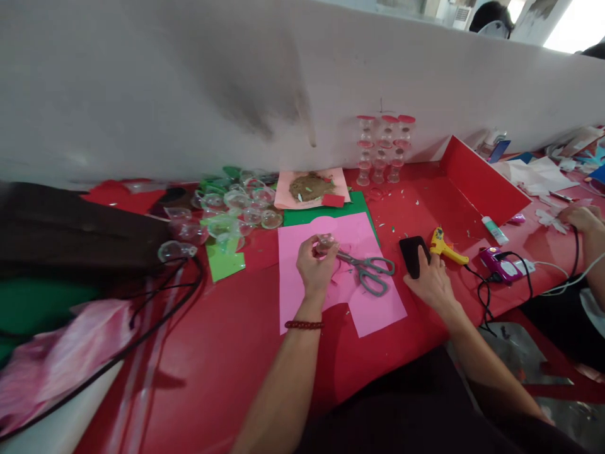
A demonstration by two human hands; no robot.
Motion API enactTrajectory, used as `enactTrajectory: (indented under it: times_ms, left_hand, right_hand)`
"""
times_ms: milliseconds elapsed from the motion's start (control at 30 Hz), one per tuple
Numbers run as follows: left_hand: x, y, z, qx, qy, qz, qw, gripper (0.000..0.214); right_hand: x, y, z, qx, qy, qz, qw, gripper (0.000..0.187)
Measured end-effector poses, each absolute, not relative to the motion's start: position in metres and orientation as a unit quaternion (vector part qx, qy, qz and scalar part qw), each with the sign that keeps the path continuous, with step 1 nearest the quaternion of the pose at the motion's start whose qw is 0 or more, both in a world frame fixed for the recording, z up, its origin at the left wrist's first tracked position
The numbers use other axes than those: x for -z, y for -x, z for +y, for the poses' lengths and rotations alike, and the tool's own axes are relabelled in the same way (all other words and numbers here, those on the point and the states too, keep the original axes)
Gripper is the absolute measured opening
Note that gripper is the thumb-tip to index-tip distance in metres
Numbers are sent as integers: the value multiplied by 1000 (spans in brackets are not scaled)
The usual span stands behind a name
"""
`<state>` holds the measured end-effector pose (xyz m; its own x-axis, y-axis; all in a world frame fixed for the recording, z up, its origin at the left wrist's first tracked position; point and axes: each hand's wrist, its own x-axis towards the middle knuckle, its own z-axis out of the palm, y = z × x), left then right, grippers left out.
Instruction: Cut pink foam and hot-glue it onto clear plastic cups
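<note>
My left hand [314,265] is closed around a small clear plastic cup piece [326,241], held over a pink paper sheet [331,277] on the red table [246,340]. A dark red bead bracelet sits on that wrist. Grey-handled scissors [368,271] lie on the pink sheet just right of this hand. My right hand [430,280] rests on the table with its fingers on a black phone [413,255]. A yellow glue gun [444,247] lies right beside that hand.
Clear plastic domes [231,211] are heaped on green paper at the left. Three stacks of clear cups with red tops [385,148] stand by the white wall. A red box lid [482,180], a purple device [501,265] with cables, and another person's hand [581,217] are at the right.
</note>
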<state>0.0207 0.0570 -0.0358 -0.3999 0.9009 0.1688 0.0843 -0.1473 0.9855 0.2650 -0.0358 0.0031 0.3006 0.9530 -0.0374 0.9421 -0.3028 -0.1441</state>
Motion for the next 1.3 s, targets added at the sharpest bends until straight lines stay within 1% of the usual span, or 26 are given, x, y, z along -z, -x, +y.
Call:
enactTrajectory:
  times_ms: [100, 233, 367, 500, 600, 800, 1000, 1133, 1300]
  left_hand:
    - [36, -20, 57, -616, -441, 576, 307, 45]
    - [36, -20, 57, -614, -456, 572, 297, 42]
    - [35, -19, 55, -608, -460, 579, 291, 43]
    - [33, -19, 54, -606, -462, 578, 291, 44]
    - [33, -20, 54, -607, -463, 576, 293, 43]
    - [36, -20, 57, -608, -481, 564, 284, 42]
    - [39, -21, 58, -601, -491, 563, 282, 43]
    - [40, -21, 59, -597, -507, 561, 268, 42]
    - [40, -22, 60, -590, -514, 561, 271, 41]
  right_hand:
    - [3, -263, -42, -40, 802, -593, 58, 80]
    - [8, -257, -48, -30, 807, -588, 52, 80]
    - [3, -253, -49, -13, 794, -606, 47, 76]
    - [-6, -254, -40, -29, 784, -619, 38, 75]
    - [-15, -257, -18, -39, 775, -629, 40, 76]
    - [-37, -263, 57, -99, 779, -619, 27, 88]
    - [-29, -280, 118, -103, 796, -596, 1, 91]
    - [-21, -288, 138, -110, 815, -569, -21, 92]
    - [-19, -286, 141, -99, 830, -547, -42, 92]
